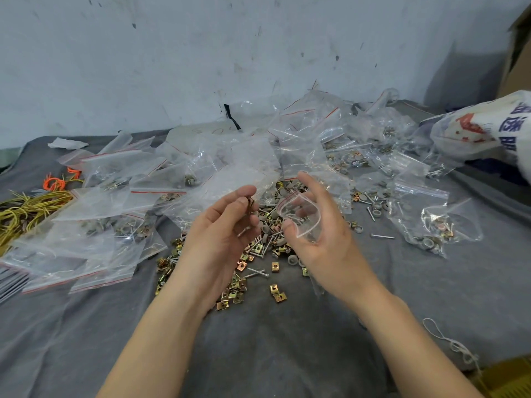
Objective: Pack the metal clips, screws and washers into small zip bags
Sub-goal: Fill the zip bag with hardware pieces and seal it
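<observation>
At centre frame, the left hand (221,237) pinches one clip (250,203) between thumb and fingers, just beside the mouth of a small zip bag (301,218) that the right hand (324,242) grips, its fingers curled round the bag's open rim. Below both hands a loose heap (258,251) of clips, screws and washers spreads over the grey-clothed bench (258,354). To the left, filled bags (94,225) crowd the bench; more packed bags (428,222) lie at right, and empty bags (258,147) pile up behind, toward the wall (172,53), covering the heap's far edge. Yellow cords (26,211) sit at far left, a printed sack (485,130) at upper right, a white string (457,346) at lower right.
</observation>
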{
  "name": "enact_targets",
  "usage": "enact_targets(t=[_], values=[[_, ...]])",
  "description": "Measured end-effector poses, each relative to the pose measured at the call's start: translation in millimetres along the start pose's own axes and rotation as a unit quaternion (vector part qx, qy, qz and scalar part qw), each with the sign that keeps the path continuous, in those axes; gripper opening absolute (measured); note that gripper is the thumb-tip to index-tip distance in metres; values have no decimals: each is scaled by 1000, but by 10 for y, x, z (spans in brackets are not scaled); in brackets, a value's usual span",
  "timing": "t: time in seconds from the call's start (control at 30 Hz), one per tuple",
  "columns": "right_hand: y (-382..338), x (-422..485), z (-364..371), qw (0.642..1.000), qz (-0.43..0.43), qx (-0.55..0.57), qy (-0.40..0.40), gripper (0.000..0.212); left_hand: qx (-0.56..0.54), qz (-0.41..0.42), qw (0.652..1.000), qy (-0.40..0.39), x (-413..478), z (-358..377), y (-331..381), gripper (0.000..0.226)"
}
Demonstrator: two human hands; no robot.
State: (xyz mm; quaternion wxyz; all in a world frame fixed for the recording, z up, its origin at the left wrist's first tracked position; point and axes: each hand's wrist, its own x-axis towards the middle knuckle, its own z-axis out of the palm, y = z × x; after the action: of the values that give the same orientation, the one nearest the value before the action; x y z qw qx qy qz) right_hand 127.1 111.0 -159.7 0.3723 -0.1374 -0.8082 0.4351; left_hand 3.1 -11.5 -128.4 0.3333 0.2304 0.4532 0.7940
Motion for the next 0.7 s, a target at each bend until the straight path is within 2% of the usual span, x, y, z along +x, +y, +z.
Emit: enact_targets(t=[0.13, 0.23, 0.3, 0.57, 0.7], values=[[-3, 2, 12, 1000, -3, -10, 1, 68, 118, 61, 991, 27, -57, 40, 54, 23], [10, 5, 27, 1000, -2, -15, 1, 70, 252, 144, 957, 25, -96, 102, 110, 19], [13, 7, 36, 1000, 0, -18, 0, 70, 298, 186, 936, 14, -106, 158, 153, 17], [18, 19, 41, 1000, 3, 0, 9, 71, 387, 215, 895, -57, -79, 330, 160, 12], [45, 32, 47, 1000, 5, 11, 19, 70, 396, 216, 891, -49, -61, 301, 174, 10]])
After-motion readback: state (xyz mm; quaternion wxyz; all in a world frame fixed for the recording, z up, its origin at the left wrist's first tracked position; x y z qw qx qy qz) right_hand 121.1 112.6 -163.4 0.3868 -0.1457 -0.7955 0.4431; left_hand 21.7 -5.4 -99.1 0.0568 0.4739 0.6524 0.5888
